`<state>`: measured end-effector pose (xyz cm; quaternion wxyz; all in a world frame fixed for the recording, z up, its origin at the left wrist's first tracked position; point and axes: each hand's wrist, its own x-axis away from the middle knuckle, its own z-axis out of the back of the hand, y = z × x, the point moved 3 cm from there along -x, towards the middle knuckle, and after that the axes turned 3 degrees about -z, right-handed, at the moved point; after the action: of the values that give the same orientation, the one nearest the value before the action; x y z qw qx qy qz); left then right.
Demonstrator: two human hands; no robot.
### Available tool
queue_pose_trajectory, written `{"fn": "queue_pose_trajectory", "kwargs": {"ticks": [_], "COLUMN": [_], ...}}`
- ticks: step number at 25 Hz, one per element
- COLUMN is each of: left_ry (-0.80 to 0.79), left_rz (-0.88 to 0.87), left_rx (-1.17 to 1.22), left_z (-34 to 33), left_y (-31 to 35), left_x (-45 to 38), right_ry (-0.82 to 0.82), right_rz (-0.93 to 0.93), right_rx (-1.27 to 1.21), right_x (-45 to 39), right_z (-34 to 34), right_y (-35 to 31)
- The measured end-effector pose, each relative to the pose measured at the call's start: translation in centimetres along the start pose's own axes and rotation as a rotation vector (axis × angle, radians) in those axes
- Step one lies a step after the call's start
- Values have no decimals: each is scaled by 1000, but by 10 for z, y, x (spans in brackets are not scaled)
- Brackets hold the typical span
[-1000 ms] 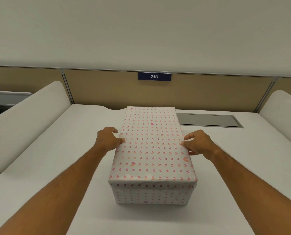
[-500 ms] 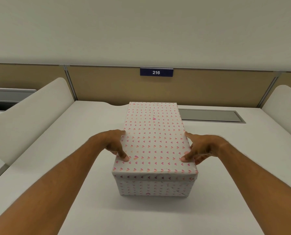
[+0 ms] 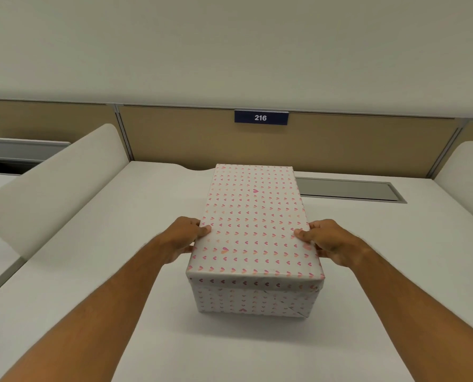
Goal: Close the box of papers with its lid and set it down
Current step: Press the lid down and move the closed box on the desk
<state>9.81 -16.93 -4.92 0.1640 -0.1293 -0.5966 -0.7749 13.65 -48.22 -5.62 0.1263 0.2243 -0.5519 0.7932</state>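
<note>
A box (image 3: pixel 253 300) wrapped in white paper with small pink hearts stands on the white desk (image 3: pixel 97 244), long side pointing away from me. Its matching lid (image 3: pixel 254 221) sits flat on top and covers it fully, so the papers inside are hidden. My left hand (image 3: pixel 187 237) grips the lid's left edge, thumb on top and fingers down the side. My right hand (image 3: pixel 327 241) holds the right edge the same way. Both hands are near the box's front half.
White curved dividers stand at the left (image 3: pixel 53 186) and right (image 3: pixel 466 172) of the desk. A grey cable hatch (image 3: pixel 351 190) lies flush in the desk behind the box to the right. A tan partition with a blue sign "216" (image 3: pixel 260 118) closes the back.
My hands slid from pressing fingertips on the lid's top toward the side edges, and now clasp both sides of the lid. The box stays in place.
</note>
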Motion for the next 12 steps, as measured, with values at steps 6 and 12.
{"fn": "queue_pose_trajectory", "kwargs": {"ticks": [6, 12], "left_ry": [39, 120], "left_rz": [0, -21], "left_rx": [91, 127], "left_z": [8, 47], "left_y": [-5, -1], "left_x": [7, 20], "right_ry": [-26, -97], "right_rz": [19, 88], "right_rx": [17, 24], "right_x": [-4, -8], "right_z": [-8, -33], "right_y": [-13, -46]}}
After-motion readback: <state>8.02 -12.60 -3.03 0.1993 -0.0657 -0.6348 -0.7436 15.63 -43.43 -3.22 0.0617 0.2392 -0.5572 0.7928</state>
